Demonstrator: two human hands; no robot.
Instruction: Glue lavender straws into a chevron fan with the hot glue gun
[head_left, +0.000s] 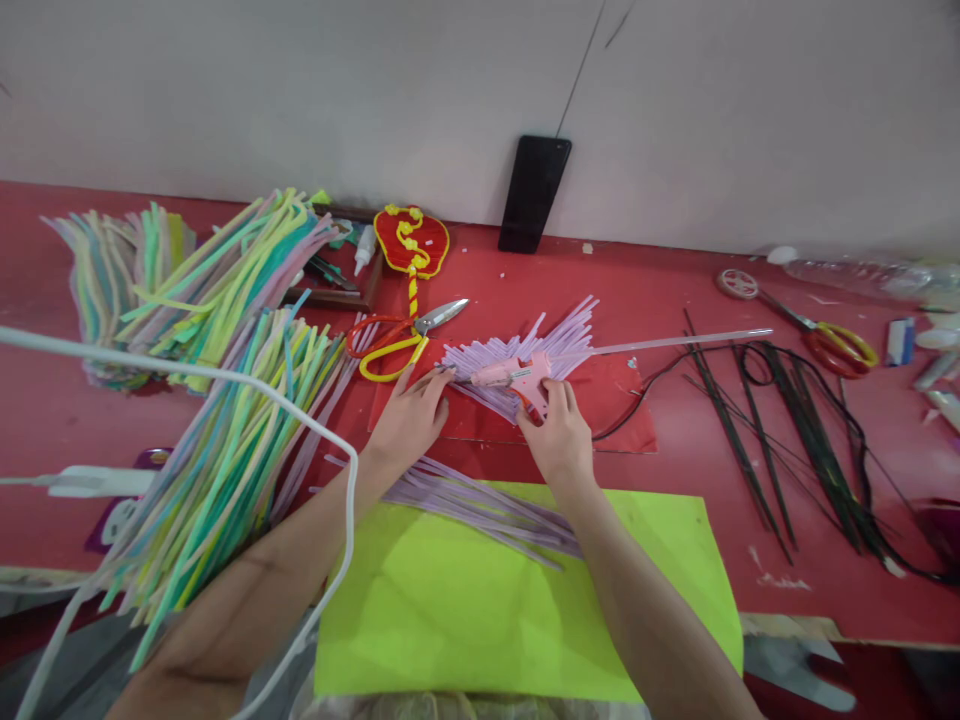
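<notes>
My right hand (556,432) is wrapped round the handle of a pink hot glue gun (495,374), with a long clear glue stick (675,341) sticking out of its back. The gun points left over a fan of cut lilac pipe cleaners (574,325) on a red sheet (615,408). At the nozzle end, my left hand (411,415) has its fingers drawn together by the left edge of the fan; what they pinch is too small to make out. Loose lilac pipe cleaners (480,510) lie below, partly on a yellow-green sheet (525,610).
Bundles of coloured pipe cleaners (232,440) fill the left, with a white cable (225,368) crossing in front. Scissors (390,345) lie open behind my left hand. A phone (535,195) leans on the wall. Dark stems (814,450) and more scissors (840,340) lie right.
</notes>
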